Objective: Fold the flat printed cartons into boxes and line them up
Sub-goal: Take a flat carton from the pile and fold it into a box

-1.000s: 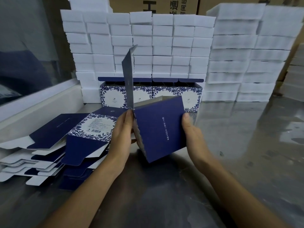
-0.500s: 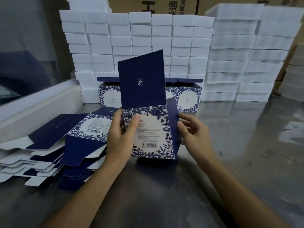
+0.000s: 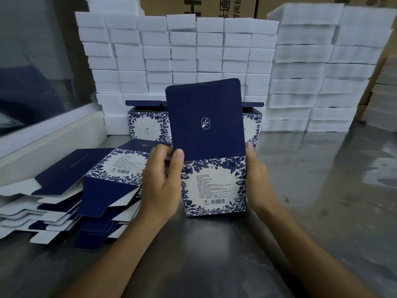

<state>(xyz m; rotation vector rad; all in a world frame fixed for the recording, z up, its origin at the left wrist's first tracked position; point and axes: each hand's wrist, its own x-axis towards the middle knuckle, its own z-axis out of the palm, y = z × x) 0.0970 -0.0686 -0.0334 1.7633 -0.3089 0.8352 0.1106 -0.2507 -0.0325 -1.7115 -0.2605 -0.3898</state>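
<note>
- where both hands meet, a half-formed carton [image 3: 213,188] stands upright between them, its lower edge at or just above the grey table [image 3: 322,201]; contact there cannot be told.
- the carton's facing panel is white with small printed text and a barcode, framed by a blue floral border.
- above that panel a plain navy lid flap [image 3: 205,119] stands straight up, with rounded top corners and a small white oval emblem at its middle.
- the left hand [image 3: 160,183] clasps the carton's left edge, thumb laid up along the front at the fold line and fingers curled behind.
- the right hand [image 3: 256,179] holds the right edge, palm against the side wall, thumb tip showing at the flap's lower corner; its fingers are hidden behind the carton.
- both forearms rise from the bottom of the view, bare, converging on the carton.
- to the left of the left hand lies a loose pile of flat cartons [image 3: 71,190], navy and white, the top one showing the same floral panel and barcode.
- beyond the hands, partly hidden by the raised flap, folded boxes [image 3: 146,123] stand side by side with their lids open.
- behind those, stacked white foam blocks [image 3: 184,52] form a wall.
</note>
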